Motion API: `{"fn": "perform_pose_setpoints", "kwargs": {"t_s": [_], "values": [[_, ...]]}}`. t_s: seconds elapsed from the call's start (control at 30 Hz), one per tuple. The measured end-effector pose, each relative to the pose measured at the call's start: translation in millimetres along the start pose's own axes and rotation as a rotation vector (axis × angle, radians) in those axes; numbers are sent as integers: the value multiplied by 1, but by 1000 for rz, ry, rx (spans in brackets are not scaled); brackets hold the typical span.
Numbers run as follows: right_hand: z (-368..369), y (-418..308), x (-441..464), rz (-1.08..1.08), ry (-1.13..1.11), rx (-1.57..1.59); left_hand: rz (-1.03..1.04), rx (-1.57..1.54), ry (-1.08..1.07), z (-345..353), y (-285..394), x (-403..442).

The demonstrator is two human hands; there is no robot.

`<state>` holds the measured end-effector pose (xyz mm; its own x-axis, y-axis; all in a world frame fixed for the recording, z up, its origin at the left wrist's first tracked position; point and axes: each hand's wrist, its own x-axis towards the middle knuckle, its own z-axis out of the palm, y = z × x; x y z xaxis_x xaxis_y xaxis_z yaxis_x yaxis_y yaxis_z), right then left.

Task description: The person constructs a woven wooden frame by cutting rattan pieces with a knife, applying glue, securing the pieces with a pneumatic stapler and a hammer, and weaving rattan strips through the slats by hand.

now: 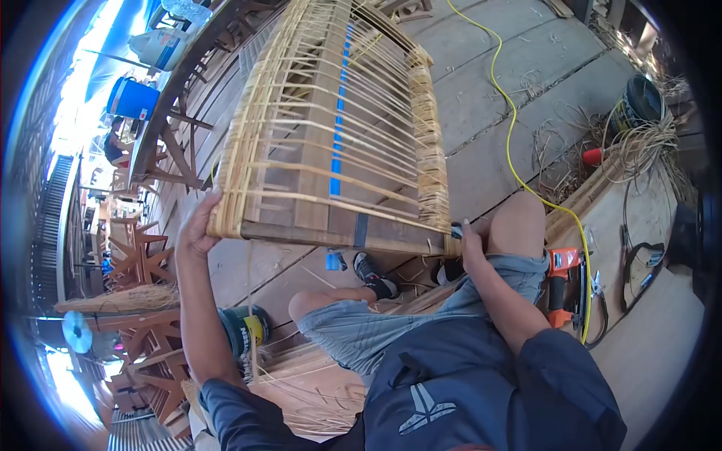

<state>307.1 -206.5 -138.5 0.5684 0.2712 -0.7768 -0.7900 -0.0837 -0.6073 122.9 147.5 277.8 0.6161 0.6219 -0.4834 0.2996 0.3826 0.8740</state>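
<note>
Woven frame gripped in L fingers, R fingers (nr opp. corner) closed on dark item.

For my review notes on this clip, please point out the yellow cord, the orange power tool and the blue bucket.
Yellow cord (514, 124): head view, on its stretch across the floor.
Orange power tool (563, 260): head view, on its orange body.
Blue bucket (132, 98): head view, on its side wall.

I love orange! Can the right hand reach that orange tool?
Probably yes: the orange tool is close, but the right leg is between, and the right hand holds a small dark thing.
</note>
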Motion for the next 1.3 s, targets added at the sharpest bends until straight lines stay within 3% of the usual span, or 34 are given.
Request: {"fn": "perform_pose_setpoints", "kwargs": {"t_s": [0.1,0.17,0.37,0.4,0.47,0.63,0.7,0.77,0.8,0.83,0.97,1.03,1.07,1.17,1.3], "values": [[8,11,40,-83,53,-207,0,-10,-13,-15,-17,2],[28,-17,44,27,220,-513,6,-12,-16,-19,-14,7],[36,38,110,31,-86,-464,20,4,65,-37,-26,3],[40,38,98,39,-95,-475,33,2,76,-43,-30,4],[45,22,76,-182,-22,-521,49,-8,101,-51,-34,1],[54,2,40,-154,-75,-637,92,71,166,-84,-63,-45],[54,5,40,-147,-57,-633,243,425,310,-135,-107,-72],[52,8,41,-202,-110,-825,179,228,376,-130,-119,-95],[50,18,57,-197,-114,-817,35,-142,369,-110,-121,-107],[47,40,83,-205,-210,-938,42,-184,425,-104,-132,-117],[65,-50,13,-207,-194,-1065,8,-327,464,-94,-161,-150],[67,-55,34,-296,-139,-1087,-45,-395,499,-91,-170,-155],[69,-75,32,-465,-103,-1119,-98,-438,543,-83,-170,-157],[70,-149,40,-647,-46,-1163,-107,-566,459,-78,-193,-154],[53,-215,99,-852,52,-1385,-83,-718,343,-2,-211,-145]]}}
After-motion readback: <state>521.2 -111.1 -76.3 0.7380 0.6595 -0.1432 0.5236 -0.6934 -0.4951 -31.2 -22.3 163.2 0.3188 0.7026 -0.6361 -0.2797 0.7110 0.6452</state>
